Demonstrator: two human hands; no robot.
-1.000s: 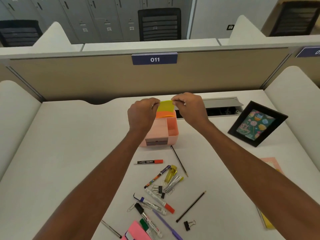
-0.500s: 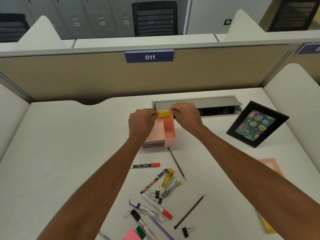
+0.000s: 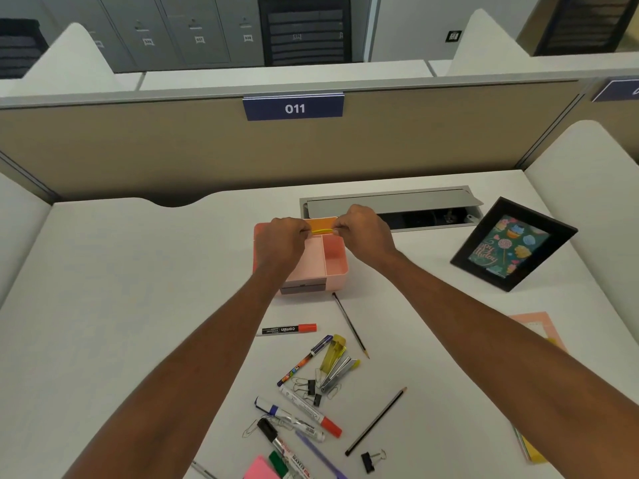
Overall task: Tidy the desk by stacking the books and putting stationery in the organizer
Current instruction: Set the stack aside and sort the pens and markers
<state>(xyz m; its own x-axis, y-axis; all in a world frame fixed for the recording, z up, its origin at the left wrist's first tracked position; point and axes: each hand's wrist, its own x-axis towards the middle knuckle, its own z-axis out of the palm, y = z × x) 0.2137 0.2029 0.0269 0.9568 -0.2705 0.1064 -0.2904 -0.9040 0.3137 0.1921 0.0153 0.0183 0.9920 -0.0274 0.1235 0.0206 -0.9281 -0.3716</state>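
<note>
The step in hand looks to be seating the yellow sticky-note pad (image 3: 323, 231) in the rear compartment of the pink organizer (image 3: 337, 280), which sits on the counter (image 3: 138, 305) just in front of the open cable tray (image 3: 387, 203). To do it well, I judge the pad should go down level, both ends lowering together. That way it settles against the orange pad (image 3: 323, 223) already showing in that slot and no corner catches on the rim. Both hands should let go at once, and only when the pad is supported from below, so it does not tip. The left hand (image 3: 285, 242) and the right hand (image 3: 363, 233) meet over the organizer's back edge, each pinching one end of the yellow pad. The fingers (image 3: 340, 229) are curled tight onto the pad's ends. Seen edge-on, the pad hangs between them at about rim level; whether it touches the orange pad I cannot tell. Markers (image 3: 288, 329), pencils (image 3: 351, 324) and binder clips (image 3: 371, 459) lie loose on the counter nearer the person.
</note>
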